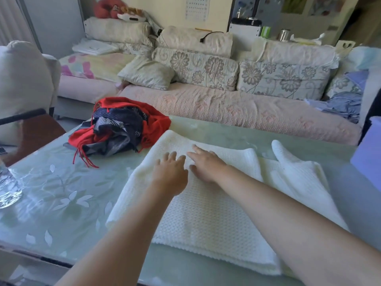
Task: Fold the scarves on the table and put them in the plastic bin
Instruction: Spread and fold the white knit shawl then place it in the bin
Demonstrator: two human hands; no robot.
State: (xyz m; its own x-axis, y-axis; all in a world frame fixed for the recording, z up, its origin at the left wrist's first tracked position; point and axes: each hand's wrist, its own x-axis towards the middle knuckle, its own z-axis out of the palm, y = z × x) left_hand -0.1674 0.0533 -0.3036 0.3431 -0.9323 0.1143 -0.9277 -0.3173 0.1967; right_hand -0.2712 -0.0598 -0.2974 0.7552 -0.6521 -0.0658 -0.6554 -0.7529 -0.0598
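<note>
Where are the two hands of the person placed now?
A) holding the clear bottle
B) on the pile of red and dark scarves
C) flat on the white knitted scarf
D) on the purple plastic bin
C: the left hand and the right hand both lie with straight fingers on the white knitted scarf.

Left hand (pixel 170 174), right hand (pixel 206 165) side by side, flat on cream knitted scarf (pixel 206 213). Scarf lies on glass-covered tabletop (pixel 51 193) and extends right of right hand. Heap of red and dark woven scarves (pixel 119 124) beyond and left of left hand, just beside cream scarf's far corner. Pale purple plastic bin (pixel 369 153) well right of right hand. Clear glass vessel (pixel 8 188) well left of left hand. Floral cushioned sofa (pixel 226 108) beyond hands, behind tabletop.
</note>
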